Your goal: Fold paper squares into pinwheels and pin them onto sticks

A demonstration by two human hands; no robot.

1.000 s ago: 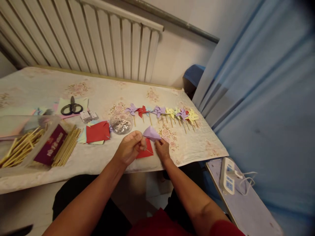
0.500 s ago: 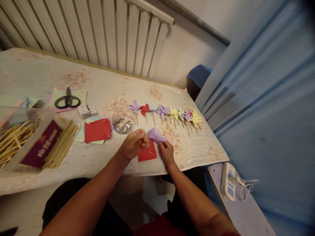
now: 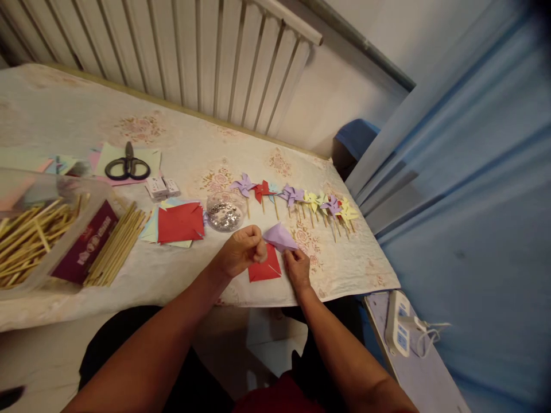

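Bundle of pale wooden sticks (image 3: 112, 248) far left, untouched. Left hand (image 3: 239, 256) pinched shut on folded purple paper piece (image 3: 279, 236), held just above red paper square (image 3: 264, 267) at table edge. Right hand (image 3: 298, 268) fingertips grip paper's lower corner. Risk, I reckon: folds springing open if pinch slackens. Versus earlier: hands barely moved, camera tilted.

Your left hand (image 3: 241, 255) hides the purple paper's (image 3: 279, 236) near corner; the red square (image 3: 264, 268) lies partly beneath both hands. The stick tray (image 3: 26, 229) runs off frame left.
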